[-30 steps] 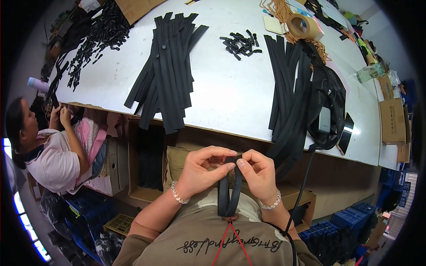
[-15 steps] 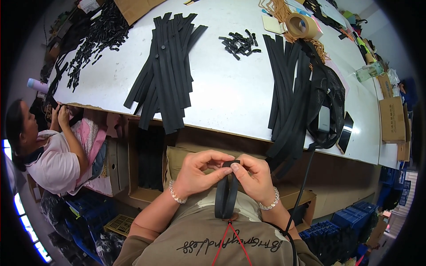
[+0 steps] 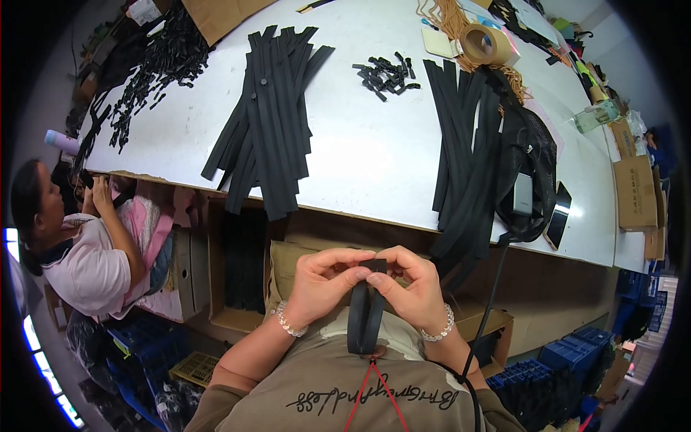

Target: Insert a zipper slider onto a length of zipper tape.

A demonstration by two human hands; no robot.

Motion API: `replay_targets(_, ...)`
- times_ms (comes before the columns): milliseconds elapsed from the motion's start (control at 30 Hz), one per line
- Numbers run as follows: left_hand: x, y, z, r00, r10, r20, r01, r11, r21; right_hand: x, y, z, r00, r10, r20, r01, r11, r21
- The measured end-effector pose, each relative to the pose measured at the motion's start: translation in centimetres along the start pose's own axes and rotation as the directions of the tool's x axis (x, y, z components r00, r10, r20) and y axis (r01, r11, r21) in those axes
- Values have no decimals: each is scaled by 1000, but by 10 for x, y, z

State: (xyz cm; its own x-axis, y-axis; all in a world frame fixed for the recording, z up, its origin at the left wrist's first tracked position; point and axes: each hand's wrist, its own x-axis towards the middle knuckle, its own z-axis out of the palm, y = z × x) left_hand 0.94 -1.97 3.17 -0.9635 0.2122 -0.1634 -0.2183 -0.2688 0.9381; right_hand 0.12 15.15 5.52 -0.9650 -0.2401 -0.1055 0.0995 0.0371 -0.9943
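A long black zipper strip (image 3: pixel 365 331) hangs in a narrow loop in front of my body, its ends brought together at the top. My left hand (image 3: pixel 327 277) pinches the strip's upper end between thumb and fingers. On the other side of that end, my right hand (image 3: pixel 407 277) grips it too, thumb in front and fingers behind. Both hands nearly touch, just short of the table's front edge. What lies between the fingertips is partly hidden.
On the white table (image 3: pixel 360 158) lie two heaps of black strips (image 3: pixel 270 129), a small pile of black pulls (image 3: pixel 385 75) and a larger one (image 3: pixel 169 61). Tape (image 3: pixel 486 45) and a black mesh bag (image 3: pixel 529 158) are at right. A co-worker (image 3: pixel 90 245) sits at left.
The pinched end of the strip has tilted a little, showing more of its flat face between my thumbs. Both hands keep their hold. The co-worker's hands have shifted slightly.
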Motion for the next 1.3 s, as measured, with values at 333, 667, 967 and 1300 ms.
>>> replay_targets(333,0,3,6,997,-33,64,37,997,-66,-10,12,3,997,68,-48,-47,937,346)
replay_targets(667,-2,1,8,998,22,60,-14,992,-125,-3,18,-6,980,-199,18,198,979,37)
replay_targets(967,-6,-1,3,999,2,51,0,1000,-31,-7,18,4,912,-379,-158,334,909,-250)
replay_targets(1300,-1,4,9,1000,-28,12,27,995,91,-6,20,-1,937,-155,-313,121,985,-125)
